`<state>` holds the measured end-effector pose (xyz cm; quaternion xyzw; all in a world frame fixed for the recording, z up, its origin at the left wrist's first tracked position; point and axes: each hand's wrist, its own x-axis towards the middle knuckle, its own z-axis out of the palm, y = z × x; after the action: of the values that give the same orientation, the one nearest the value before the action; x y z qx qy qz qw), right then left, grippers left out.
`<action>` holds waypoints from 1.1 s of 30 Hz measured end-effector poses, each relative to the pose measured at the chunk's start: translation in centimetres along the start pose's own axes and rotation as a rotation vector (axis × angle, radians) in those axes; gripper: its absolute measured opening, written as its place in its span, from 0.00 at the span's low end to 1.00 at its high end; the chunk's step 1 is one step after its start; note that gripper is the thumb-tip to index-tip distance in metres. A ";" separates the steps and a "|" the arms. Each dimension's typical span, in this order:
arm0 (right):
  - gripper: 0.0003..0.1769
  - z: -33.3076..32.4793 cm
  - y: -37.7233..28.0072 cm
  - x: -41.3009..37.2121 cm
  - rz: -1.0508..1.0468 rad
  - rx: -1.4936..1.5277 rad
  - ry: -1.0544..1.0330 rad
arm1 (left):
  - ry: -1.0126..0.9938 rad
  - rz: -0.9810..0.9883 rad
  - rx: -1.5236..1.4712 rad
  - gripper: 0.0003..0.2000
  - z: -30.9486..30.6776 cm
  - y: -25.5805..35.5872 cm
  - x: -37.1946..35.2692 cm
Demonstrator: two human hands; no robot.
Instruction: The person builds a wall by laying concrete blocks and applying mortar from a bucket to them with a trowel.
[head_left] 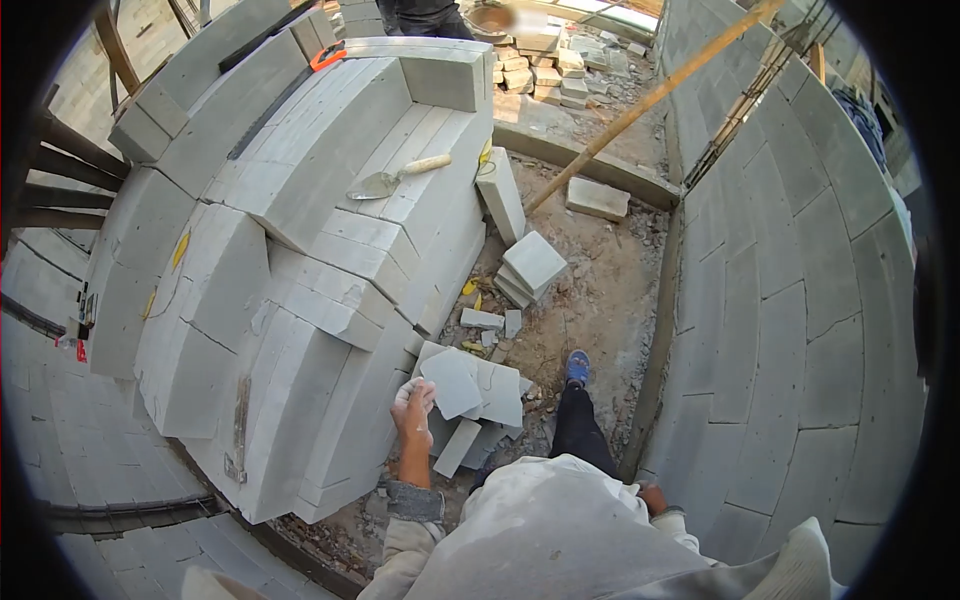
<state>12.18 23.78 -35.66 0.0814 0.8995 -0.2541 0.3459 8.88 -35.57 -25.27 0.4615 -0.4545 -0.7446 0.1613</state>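
My left hand [413,408] is raised beside the stacked blocks, its fingers curled closed and dusted white. Right by the fingertips is a thin, flat slab of grey block [452,384], overlapping other cut pieces [499,392] near my feet; I cannot tell whether the hand grips it. A narrow offcut [457,447] leans below. Down at my right side, my right hand [652,498] shows only in part, its fingers hidden by my clothing. A trowel [398,177] with a wooden handle rests on the block stack [340,240], away from both hands.
A handsaw with an orange handle [328,57] lies atop the stack. To the right runs a block wall [790,330], with a wooden pole [650,100] slanting toward it. Loose blocks [533,262] and rubble lie on the dirt floor. Another person [425,18] stands at the back.
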 end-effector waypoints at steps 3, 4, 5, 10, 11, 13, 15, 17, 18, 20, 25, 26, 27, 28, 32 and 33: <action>0.21 -4.8 -0.5 8.2 -0.105 -0.113 -0.097 | 0.125 -0.055 -0.024 0.15 3.4 -2.6 2.4; 0.22 -6.7 0.3 12.0 -0.156 -0.183 -0.127 | 0.172 -0.057 -0.043 0.15 4.4 -3.8 3.5; 0.22 -9.1 0.4 16.2 -0.210 -0.251 -0.154 | 0.220 -0.055 -0.063 0.15 5.4 -4.9 4.5; 0.19 -28.2 -12.5 39.9 -0.430 -0.473 -0.006 | 0.573 -0.160 -0.152 0.15 12.1 -12.5 10.6; 0.17 -32.7 -17.0 43.5 -0.457 -0.369 0.041 | 0.631 -0.196 -0.185 0.15 13.7 -14.5 12.7; 0.16 -39.9 -27.7 49.0 -0.605 -0.284 0.180 | 0.670 -0.236 -0.223 0.15 17.0 -14.4 12.2; 0.17 -44.8 -38.9 52.7 -0.741 -0.180 0.295 | 0.611 -0.173 -0.263 0.16 22.9 -7.7 11.0; 0.16 -47.7 -49.2 56.1 -0.954 -0.165 0.354 | 0.608 -0.070 -0.237 0.18 25.0 -4.6 11.8; 0.17 -48.2 -54.3 55.8 -0.989 -0.104 0.321 | 0.601 -0.025 -0.225 0.19 25.8 -3.5 12.2; 0.19 -48.6 -62.8 55.0 -1.109 0.009 0.231 | 0.594 0.013 -0.262 0.21 27.0 -1.6 14.0; 0.25 -48.2 -72.6 52.0 -1.496 -0.100 0.116 | 0.444 0.037 -0.351 0.24 36.7 5.4 19.6; 0.28 -48.3 -74.1 52.2 -1.599 -0.110 0.125 | 0.346 0.013 -0.354 0.25 38.9 6.4 21.7; 0.28 -48.6 -75.5 51.0 -1.522 -0.062 0.053 | 0.242 0.025 -0.331 0.28 41.7 7.8 23.0; 0.29 -49.2 -77.2 49.1 -1.441 -0.015 -0.020 | 0.164 0.019 -0.313 0.29 44.4 9.2 24.6; 0.31 -48.8 -85.3 51.7 -1.535 0.066 -0.003 | -0.110 0.002 -0.365 0.30 55.4 14.9 31.7; 0.32 -48.8 -88.4 52.4 -1.513 0.095 -0.010 | -0.158 -0.031 -0.460 0.29 57.8 15.6 34.3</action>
<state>-83.86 -28.47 -4.19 -0.5442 0.6967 -0.4609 0.0774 -60.06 -36.02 -21.67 0.3597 -0.2769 -0.8648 0.2146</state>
